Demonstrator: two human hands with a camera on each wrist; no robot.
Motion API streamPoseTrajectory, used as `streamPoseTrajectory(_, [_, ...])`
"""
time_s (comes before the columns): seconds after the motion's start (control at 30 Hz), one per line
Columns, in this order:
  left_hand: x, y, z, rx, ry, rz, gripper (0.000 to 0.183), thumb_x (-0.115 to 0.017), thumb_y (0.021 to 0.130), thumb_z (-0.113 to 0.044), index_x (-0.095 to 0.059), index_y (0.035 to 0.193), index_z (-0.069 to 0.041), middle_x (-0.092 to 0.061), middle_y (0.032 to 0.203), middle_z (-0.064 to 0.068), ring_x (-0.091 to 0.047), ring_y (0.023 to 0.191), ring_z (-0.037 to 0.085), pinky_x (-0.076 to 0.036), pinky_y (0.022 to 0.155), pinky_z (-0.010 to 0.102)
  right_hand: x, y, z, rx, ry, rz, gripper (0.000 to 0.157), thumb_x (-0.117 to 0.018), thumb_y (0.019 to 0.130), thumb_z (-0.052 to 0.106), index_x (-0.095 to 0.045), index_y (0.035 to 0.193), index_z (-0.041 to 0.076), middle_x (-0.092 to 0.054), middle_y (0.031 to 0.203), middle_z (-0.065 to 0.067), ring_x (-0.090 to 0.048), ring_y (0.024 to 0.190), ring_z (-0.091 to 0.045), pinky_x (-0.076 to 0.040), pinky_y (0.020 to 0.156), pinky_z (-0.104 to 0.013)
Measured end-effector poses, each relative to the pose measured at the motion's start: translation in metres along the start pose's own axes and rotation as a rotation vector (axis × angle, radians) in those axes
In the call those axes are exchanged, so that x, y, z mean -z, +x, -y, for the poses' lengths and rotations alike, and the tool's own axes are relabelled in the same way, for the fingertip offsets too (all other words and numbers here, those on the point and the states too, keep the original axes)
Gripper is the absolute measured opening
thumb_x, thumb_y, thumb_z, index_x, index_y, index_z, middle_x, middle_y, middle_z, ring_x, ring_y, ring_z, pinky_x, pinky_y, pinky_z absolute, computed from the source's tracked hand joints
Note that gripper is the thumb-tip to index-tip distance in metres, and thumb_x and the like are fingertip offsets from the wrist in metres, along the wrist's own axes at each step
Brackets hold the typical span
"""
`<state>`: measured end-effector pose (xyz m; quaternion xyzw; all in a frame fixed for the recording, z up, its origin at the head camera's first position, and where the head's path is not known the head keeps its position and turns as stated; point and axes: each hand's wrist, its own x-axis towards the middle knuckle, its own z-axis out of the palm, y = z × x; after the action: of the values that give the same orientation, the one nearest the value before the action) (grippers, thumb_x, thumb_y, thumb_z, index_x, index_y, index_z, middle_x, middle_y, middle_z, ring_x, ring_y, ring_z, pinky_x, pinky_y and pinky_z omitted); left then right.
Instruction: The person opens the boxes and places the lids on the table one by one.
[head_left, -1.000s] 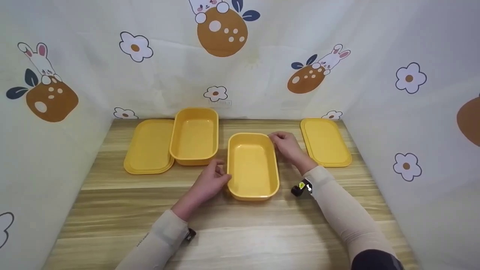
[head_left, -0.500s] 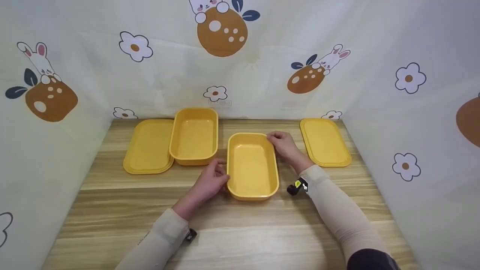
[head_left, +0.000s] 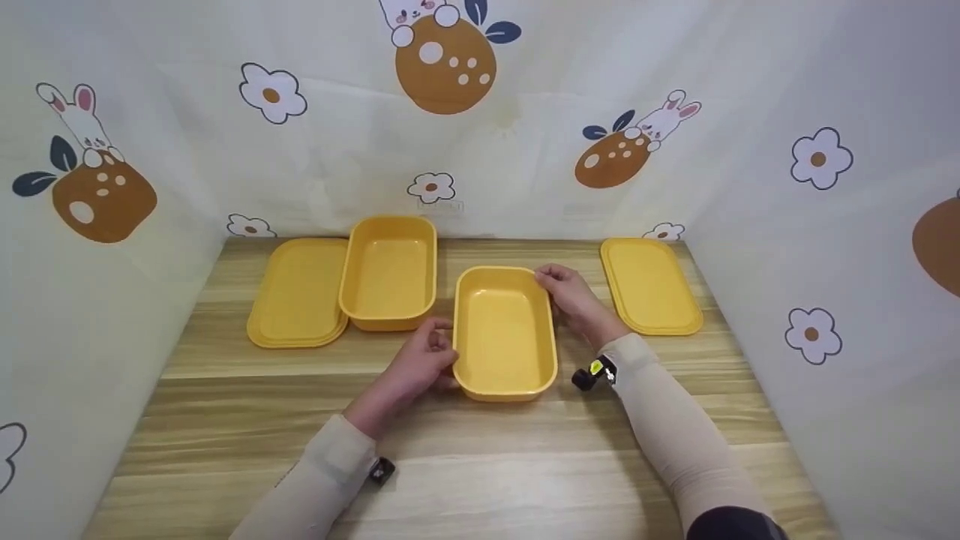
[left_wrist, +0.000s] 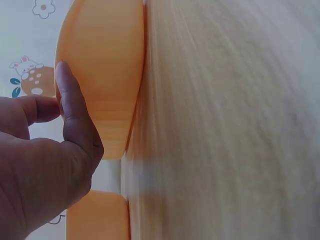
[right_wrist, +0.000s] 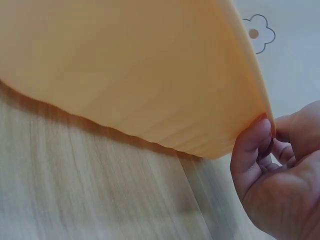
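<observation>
A yellow lunch box (head_left: pixel 504 337) without a lid stands on the wooden table, and both my hands are at its rim. My left hand (head_left: pixel 418 361) holds its left side. In the left wrist view one finger (left_wrist: pixel 76 107) lies along the outer wall up to the rim. At the far right corner my right hand (head_left: pixel 576 297) pinches the rim between thumb and fingers. Close up in the right wrist view, the fingertip (right_wrist: pixel 255 135) presses on the wall (right_wrist: pixel 130 65) just below the edge. Nothing lies inside the box.
Behind my left hand stands a second yellow lunch box (head_left: pixel 388 274), overlapping a flat yellow lid (head_left: pixel 300 294) on its left. Another yellow lid (head_left: pixel 651 285) lies at the back right, beyond my right hand. A patterned cloth wall (head_left: pixel 517 202) bounds the table behind and at both sides.
My right hand and forearm have shifted slightly left, with the fingers now on the rim at the corner. The left hand and the box have barely moved.
</observation>
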<state>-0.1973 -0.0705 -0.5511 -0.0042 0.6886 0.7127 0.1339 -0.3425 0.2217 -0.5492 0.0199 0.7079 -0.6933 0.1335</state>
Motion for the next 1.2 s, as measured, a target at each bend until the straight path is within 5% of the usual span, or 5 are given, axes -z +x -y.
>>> streamPoseTrajectory(0.5, [0.001, 0.002, 0.002, 0.028, -0.015, 0.020, 0.054, -0.063, 0.096, 0.007, -0.048, 0.147, -0.005, -0.051, 0.104, 0.009, -0.063, 0.081, 0.022, -0.066, 0.063, 0.041, -0.002, -0.002, -0.002, -0.038, 0.061, 0.031, 0.018, -0.060, 0.116, 0.021, -0.067, 0.115, 0.004, -0.065, 0.085, -0.005, -0.062, 0.063, -0.014, -0.051, 0.051, -0.027])
streamPoseTrajectory(1.2, [0.000, 0.002, 0.002, 0.031, -0.022, 0.023, 0.055, -0.061, 0.097, 0.006, -0.047, 0.149, -0.007, -0.054, 0.106, 0.012, -0.066, 0.077, 0.023, -0.066, 0.063, 0.041, -0.012, -0.002, -0.011, 0.126, 0.012, -0.070, 0.018, -0.058, 0.115, 0.012, -0.068, 0.111, -0.002, -0.065, 0.089, -0.007, -0.065, 0.071, -0.015, -0.056, 0.060, -0.026])
